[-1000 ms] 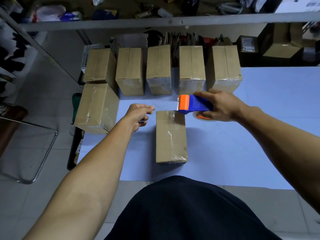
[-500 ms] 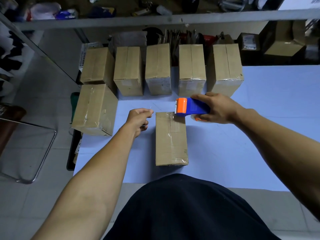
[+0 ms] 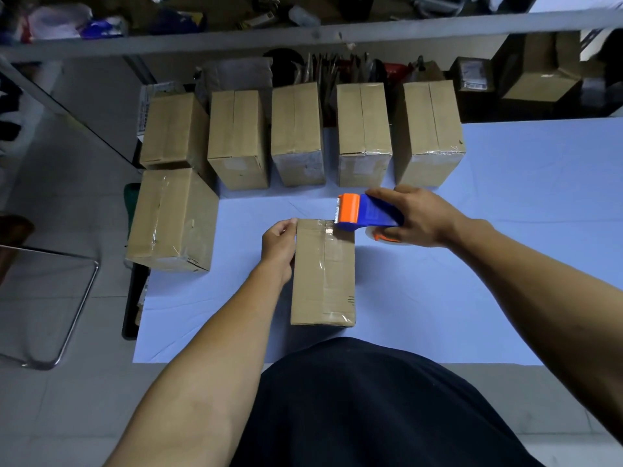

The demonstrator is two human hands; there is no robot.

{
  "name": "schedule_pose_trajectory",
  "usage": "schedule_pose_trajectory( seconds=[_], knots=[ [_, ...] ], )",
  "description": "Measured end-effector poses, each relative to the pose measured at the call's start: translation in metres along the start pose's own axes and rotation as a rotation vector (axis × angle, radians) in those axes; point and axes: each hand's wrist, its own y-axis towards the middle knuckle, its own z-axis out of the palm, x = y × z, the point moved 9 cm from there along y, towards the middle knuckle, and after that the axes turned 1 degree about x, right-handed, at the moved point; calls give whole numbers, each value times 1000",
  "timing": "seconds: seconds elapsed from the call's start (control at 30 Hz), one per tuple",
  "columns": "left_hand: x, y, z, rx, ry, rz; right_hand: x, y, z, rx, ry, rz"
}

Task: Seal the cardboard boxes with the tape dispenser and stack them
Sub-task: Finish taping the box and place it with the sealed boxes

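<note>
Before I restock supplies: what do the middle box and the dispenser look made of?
Middle box: matte brown cardboard, a glossy clear tape strip glinting along its top. Tape dispenser in the right hand: smooth blue and orange body, probably moulded plastic.

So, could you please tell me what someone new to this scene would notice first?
The bright orange-and-blue tape dispenser stands out, gripped by the right hand at the far end of the cardboard box in the middle of the pale blue table. The left hand holds that box's left side. Behind them, a row of five boxes lines the table's far edge, with one larger box at the left.
</note>
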Motion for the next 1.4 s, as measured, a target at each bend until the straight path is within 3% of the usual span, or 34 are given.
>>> schedule_pose_trajectory(
  seconds=[0.23,0.4,0.5,0.67,0.93,1.4],
  knots=[
    [9,5,1,45,45,-154,2,-5,-3,-17,10,5],
    [-31,1,-16,-202,378,125,1,-9,1,-23,28,25],
    [-41,-15,7,-161,637,219,1,-9,4,-36,31,36],
    [-28,-26,27,-155,816,201,6,-8,10,-38,48,26],
    [-27,-23,24,-157,881,263,2,-18,7,-41,122,-49],
    [-27,-22,25,-141,863,270,-42,-36,11,6,132,-18]
  ],
)
